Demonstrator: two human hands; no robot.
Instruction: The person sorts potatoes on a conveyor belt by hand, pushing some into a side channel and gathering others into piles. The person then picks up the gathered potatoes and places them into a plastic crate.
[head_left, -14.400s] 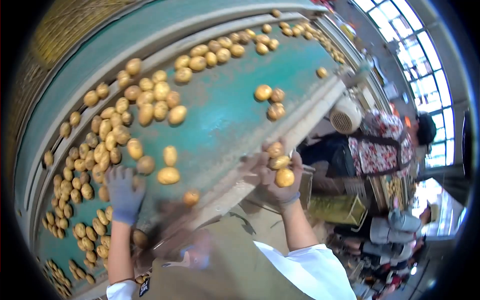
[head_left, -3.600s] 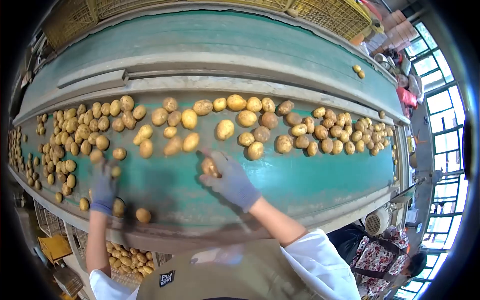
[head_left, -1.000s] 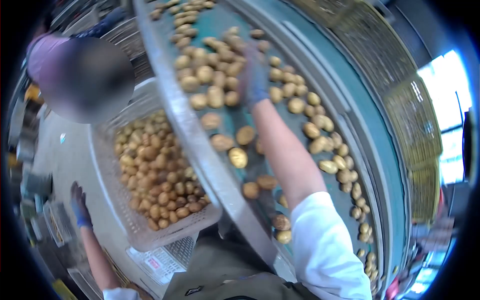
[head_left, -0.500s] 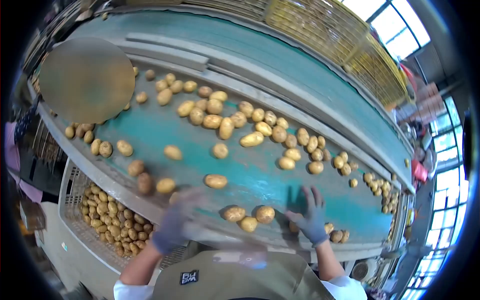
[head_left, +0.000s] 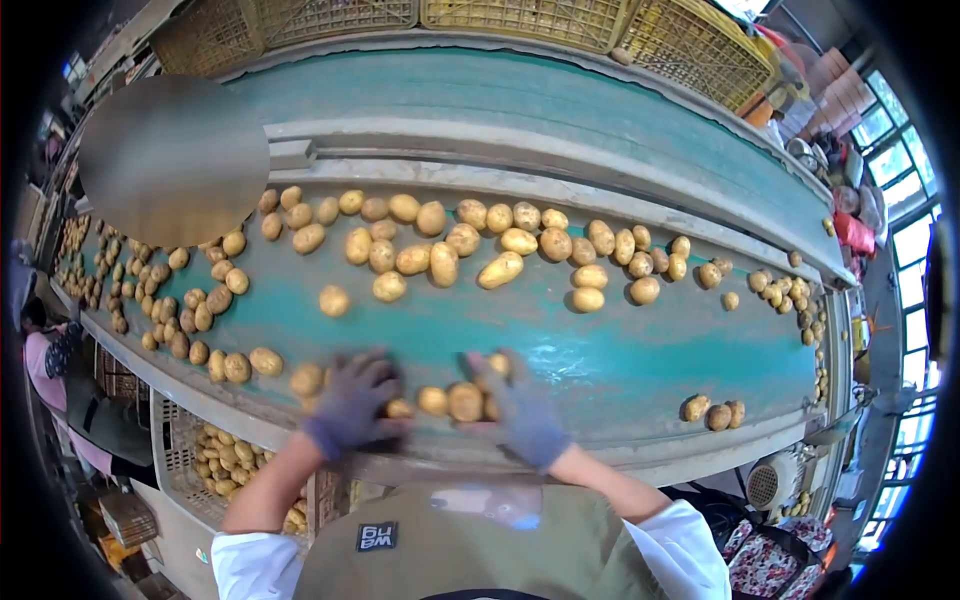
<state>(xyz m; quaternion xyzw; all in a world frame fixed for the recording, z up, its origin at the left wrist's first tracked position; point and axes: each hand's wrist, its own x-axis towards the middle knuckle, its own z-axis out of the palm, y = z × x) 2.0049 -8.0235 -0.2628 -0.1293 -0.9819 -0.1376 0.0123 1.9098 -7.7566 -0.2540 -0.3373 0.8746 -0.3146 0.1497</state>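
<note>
My left hand [head_left: 352, 402], in a grey-blue glove, is over the near side of a green conveyor belt [head_left: 400, 330]. Its fingers are spread, with potatoes [head_left: 307, 380] by its outer side and another potato [head_left: 399, 408] beside the thumb. To its right my right hand [head_left: 525, 412], gloved alike, has its fingers apart and reaches around a small group of potatoes. One potato [head_left: 465, 402] lies in front of its thumb, and another potato [head_left: 495, 366] is partly hidden at its fingertips. Motion blurs both hands a little.
Many potatoes [head_left: 444, 264] lie along the belt's far side. A crate [head_left: 180, 460] of potatoes stands below the near edge at left. Yellow crates [head_left: 520, 22] line the back behind a second belt [head_left: 480, 90]. Another person's pink sleeve [head_left: 42, 358] is at far left.
My right hand has moved left, nearer my left hand, and is now at the group of potatoes. The left hand's fingers are now spread over the belt. The view has turned.
</note>
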